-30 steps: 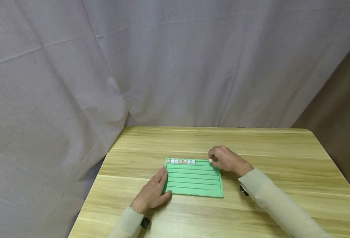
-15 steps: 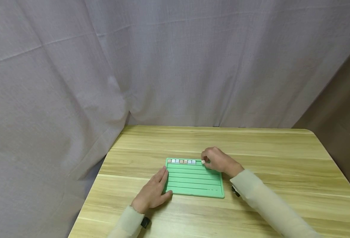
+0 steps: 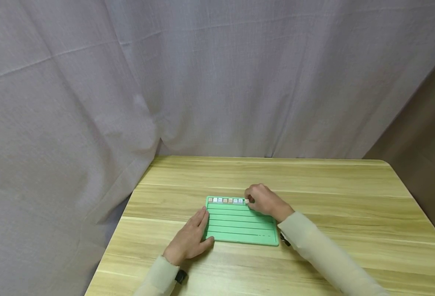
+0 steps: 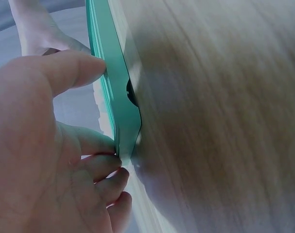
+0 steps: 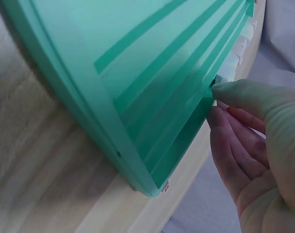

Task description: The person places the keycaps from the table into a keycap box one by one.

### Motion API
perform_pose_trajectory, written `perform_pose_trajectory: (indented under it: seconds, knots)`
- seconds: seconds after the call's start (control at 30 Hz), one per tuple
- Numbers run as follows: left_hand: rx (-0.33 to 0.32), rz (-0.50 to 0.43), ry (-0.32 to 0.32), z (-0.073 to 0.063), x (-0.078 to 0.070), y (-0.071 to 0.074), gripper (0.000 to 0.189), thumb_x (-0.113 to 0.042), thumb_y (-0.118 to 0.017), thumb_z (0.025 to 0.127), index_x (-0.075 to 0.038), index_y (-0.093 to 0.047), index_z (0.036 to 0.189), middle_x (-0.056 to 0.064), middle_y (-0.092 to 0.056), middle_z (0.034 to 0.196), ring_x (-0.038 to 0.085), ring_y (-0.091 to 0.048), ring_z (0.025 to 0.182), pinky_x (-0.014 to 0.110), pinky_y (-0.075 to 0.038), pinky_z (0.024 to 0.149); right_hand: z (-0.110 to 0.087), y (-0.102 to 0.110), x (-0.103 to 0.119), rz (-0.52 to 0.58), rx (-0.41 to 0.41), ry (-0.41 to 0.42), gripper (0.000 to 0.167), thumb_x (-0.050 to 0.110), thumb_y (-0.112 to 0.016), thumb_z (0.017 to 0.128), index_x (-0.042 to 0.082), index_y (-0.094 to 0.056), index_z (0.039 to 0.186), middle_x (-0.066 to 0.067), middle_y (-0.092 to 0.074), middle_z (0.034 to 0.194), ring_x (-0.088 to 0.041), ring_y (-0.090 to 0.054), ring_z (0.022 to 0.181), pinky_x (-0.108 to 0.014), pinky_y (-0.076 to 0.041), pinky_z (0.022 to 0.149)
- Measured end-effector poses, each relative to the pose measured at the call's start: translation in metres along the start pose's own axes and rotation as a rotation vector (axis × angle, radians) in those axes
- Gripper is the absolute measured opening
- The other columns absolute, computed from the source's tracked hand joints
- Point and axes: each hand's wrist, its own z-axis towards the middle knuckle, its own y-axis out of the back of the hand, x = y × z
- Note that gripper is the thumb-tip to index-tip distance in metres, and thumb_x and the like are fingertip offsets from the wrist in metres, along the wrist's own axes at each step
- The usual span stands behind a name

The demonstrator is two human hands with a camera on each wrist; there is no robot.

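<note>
A green tray [image 3: 239,225] with raised ridges lies flat on the table. Several small keycaps [image 3: 225,200], white, orange-brown and pale blue, line the left part of its top row. My right hand [image 3: 265,200] pinches another pale keycap [image 3: 246,201] at the right end of that line. In the right wrist view, thumb and fingertips meet inside the top channel beside the nearest white keycap [image 5: 229,65], largely hiding the held one. My left hand [image 3: 188,239] rests at the tray's lower left corner, fingers straight along the left side. Its thumb [image 4: 81,70] touches the front edge in the left wrist view.
The wood-grain table [image 3: 332,197] stretches around the tray on all sides. A grey curtain [image 3: 217,82] hangs behind and to the left, and a brown one [image 3: 424,152] at the right. Dark wrist straps [image 3: 181,276] show under the sleeves.
My right hand has slid left along the tray's top row with the keycap, from near the right corner up to the line of keycaps. My left hand has stayed in place.
</note>
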Motion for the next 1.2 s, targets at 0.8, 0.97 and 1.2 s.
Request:
perform_pose_trajectory:
  seconds: [0.8, 0.97, 1.2]
  knots:
    - [0.000, -0.002, 0.008, -0.0016, -0.0007, -0.0008, 0.083, -0.039, -0.058, 0.103, 0.009, -0.028, 0.163, 0.025, -0.023, 0.174, 0.039, -0.027, 0.162, 0.052, -0.030, 0.132, 0.0027, -0.0093, 0.0012, -0.033, 0.004, -0.042, 0.006, 0.004, -0.080, 0.091, 0.009, -0.077, 0.090, -0.002, -0.073, 0.091, -0.008, -0.058, 0.076, -0.020, -0.053, 0.063]
    - [0.000, -0.005, 0.007, -0.0014, -0.0009, -0.0006, 0.082, -0.039, -0.058, 0.103, 0.009, -0.028, 0.162, 0.025, -0.023, 0.174, 0.040, -0.027, 0.162, 0.052, -0.030, 0.132, 0.0037, -0.0089, 0.0016, -0.042, -0.002, -0.041, 0.006, 0.004, -0.080, 0.091, 0.009, -0.077, 0.090, -0.002, -0.072, 0.090, -0.008, -0.057, 0.075, -0.020, -0.052, 0.062]
    - [-0.001, -0.003, 0.014, 0.0007, 0.0005, -0.0024, 0.083, -0.040, -0.057, 0.103, 0.008, -0.026, 0.163, 0.023, -0.021, 0.175, 0.038, -0.025, 0.163, 0.051, -0.029, 0.133, 0.0040, -0.0084, 0.0009, -0.049, -0.004, -0.028, 0.006, 0.002, -0.079, 0.091, 0.008, -0.077, 0.089, -0.003, -0.070, 0.089, -0.010, -0.055, 0.074, -0.021, -0.050, 0.061]
